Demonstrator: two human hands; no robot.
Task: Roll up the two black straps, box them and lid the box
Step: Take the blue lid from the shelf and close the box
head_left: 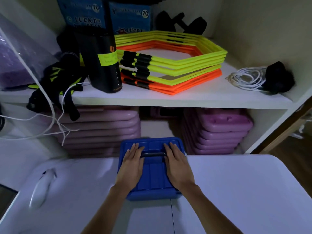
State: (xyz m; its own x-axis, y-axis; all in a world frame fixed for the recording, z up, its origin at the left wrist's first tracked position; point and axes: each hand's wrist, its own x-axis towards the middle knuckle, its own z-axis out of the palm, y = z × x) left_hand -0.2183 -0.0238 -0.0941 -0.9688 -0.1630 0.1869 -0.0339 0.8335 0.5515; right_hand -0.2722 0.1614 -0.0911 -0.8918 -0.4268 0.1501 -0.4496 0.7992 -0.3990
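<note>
A blue plastic box (152,195) stands on the white table, its blue lid (152,146) lying on top with a dark handle (153,154) flat across the middle. My left hand (132,163) lies palm down on the left half of the lid, fingers stretched out. On the right half rests my right hand (177,163), also flat with fingers extended. Both press on the lid and grip nothing. The two black straps are not visible; the lid hides the inside of the box.
The white table (236,191) also carries a white bottle (42,188) at the left. Behind stands a shelf (168,98) with yellow and orange hexagon rings (170,65), a black cylinder (103,63), black-yellow gear (57,81) and a white cord (244,78). Purple steps (219,130) are stacked below.
</note>
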